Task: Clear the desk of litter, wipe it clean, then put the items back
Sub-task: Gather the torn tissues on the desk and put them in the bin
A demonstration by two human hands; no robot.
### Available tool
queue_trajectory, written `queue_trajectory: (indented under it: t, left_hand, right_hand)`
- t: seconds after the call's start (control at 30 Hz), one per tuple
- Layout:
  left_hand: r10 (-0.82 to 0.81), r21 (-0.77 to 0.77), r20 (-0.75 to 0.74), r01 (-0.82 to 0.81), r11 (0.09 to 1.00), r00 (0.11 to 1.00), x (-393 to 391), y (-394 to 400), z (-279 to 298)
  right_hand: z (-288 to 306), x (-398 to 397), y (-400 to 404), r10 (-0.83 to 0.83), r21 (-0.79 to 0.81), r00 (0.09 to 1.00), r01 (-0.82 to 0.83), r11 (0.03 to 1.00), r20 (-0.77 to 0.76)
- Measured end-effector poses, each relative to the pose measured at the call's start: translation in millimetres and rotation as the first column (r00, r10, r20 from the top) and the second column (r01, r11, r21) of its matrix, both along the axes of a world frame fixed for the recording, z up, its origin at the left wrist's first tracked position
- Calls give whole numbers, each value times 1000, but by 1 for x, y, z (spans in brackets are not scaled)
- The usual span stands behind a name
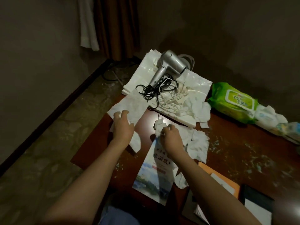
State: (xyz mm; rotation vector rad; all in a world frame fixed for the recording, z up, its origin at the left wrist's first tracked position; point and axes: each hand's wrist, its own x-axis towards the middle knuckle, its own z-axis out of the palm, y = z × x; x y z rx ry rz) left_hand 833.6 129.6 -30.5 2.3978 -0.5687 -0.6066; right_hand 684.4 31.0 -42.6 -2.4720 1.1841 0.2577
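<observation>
The dark red desk [230,153] is strewn with crumpled white tissues and small paper crumbs. My left hand [122,125] curls its fingers over a flat white tissue sheet [129,108] at the desk's left edge. My right hand [170,138] pinches a crumpled tissue wad [158,125] near the middle. More torn tissues [197,143] lie just right of that hand. A silver hair dryer [170,65] with tangled black and white cords [160,93] rests on white plastic bags [146,70] at the far corner.
A green wet-wipe pack [235,101] and small white packets [269,117] sit at the far right. A printed brochure [154,172] lies under my right forearm. An orange folder [225,181] and a dark notebook [256,203] lie at the near right. Floor drops off to the left.
</observation>
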Motion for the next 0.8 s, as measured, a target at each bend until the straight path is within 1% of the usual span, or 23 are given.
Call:
queue_trajectory:
  t: [0.13,0.2,0.3,0.4,0.47,0.53,0.63,0.73,0.8]
  left_hand:
    - [-62,110,-13,63,992,998,0,-4,-20]
    - [-91,123,5,90,988,996,-2,-6,-23]
    - [-130,73,78,124,990,989,-4,-9,-20]
    - [-85,-35,152,91,995,985,-5,-15,-6]
    - [-53,-125,163,74,989,985,-9,-23,11]
    - [-49,-177,166,79,981,985,-14,-31,28]
    - [-59,-240,131,89,967,990,-26,-37,50]
    - [-57,-282,33,64,957,998,-44,-33,69]
    - [-91,-294,-4,86,952,996,-57,-28,80]
  right_hand:
    - [-10,-2,2,27,8,999,-27,1000,18]
    - [-7,-2,0,42,-18,998,-42,999,35]
    - [5,-6,-1,-17,-64,988,27,998,153]
    - [23,-12,-3,-137,-90,962,162,983,237]
    - [33,-17,-4,-242,-10,918,258,966,313]
    - [42,-24,-3,-329,90,871,318,944,365]
    - [55,-37,3,-368,126,826,348,929,427]
    - [69,-51,7,-414,141,817,391,909,400]
    - [81,-60,9,-439,145,807,417,897,396]
